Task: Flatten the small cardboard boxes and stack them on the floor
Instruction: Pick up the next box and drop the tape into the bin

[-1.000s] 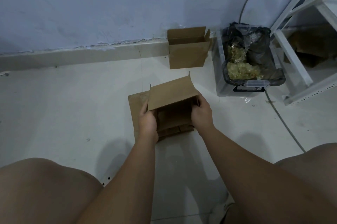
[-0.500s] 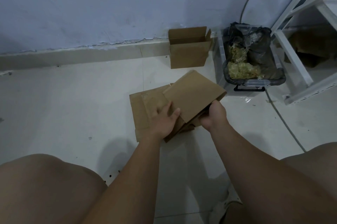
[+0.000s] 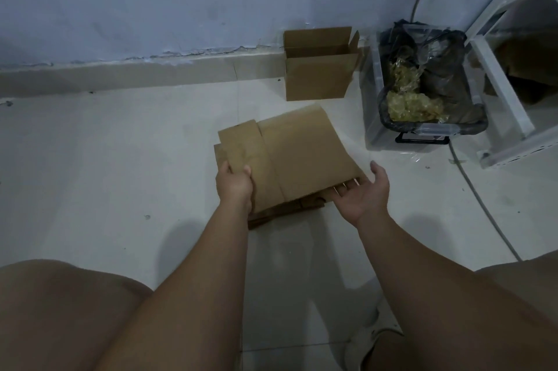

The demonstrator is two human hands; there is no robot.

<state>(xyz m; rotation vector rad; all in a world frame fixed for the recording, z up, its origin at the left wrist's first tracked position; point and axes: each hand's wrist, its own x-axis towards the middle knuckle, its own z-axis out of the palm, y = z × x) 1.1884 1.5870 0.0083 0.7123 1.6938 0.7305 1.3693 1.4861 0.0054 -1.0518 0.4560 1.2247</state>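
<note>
The flattened brown cardboard box [image 3: 302, 156] lay on top of the pile of flattened brown cardboard [image 3: 271, 216] on the white tiled floor [image 3: 120, 174], its near right side seemingly a little raised. The left hand [image 3: 235, 186] gripped its near left corner, thumb on top. The right hand [image 3: 363, 195] was spread palm up, its straight fingers [image 3: 341, 189] reaching under the near right edge with the thumb clear of the card.

To finish the placing well, the right fingers should probably slide out sideways and not lift, so the sheet does not drag off the pile. The left hand could then square the corners before letting go, and a flat press along the creases would help it lie level.

The sheet's long axis ran roughly left to right, the right end turned slightly away towards the upright open brown cardboard box [image 3: 317, 77] by the wall. Its narrower flap section pointed left, where a lower sheet's corner peeked out, so the edges looked not quite aligned.
</note>
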